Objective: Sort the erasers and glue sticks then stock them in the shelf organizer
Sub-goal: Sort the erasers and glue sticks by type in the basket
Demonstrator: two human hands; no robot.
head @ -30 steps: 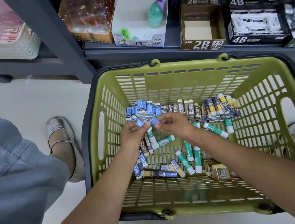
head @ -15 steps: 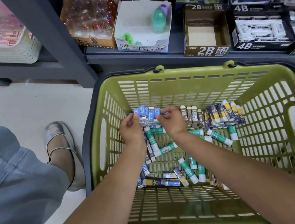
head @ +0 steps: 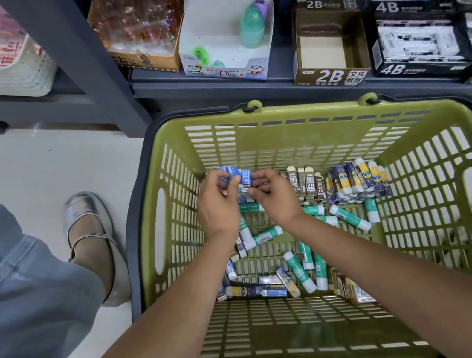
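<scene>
So the blue-wrapped erasers point(head: 235, 175) sit at the far left end of the green basket point(head: 290, 137), and both my hands are on them: left hand point(head: 217, 204) curled around a couple, right hand point(head: 275, 197) pinching one at the same pile. Brown 2B erasers point(head: 307, 182) and navy-yellow ones point(head: 357, 178) line up to the right. Green glue sticks point(head: 300, 271) lie loose on the basket floor. The empty 2B box point(head: 328, 49) sits on the shelf behind.
</scene>
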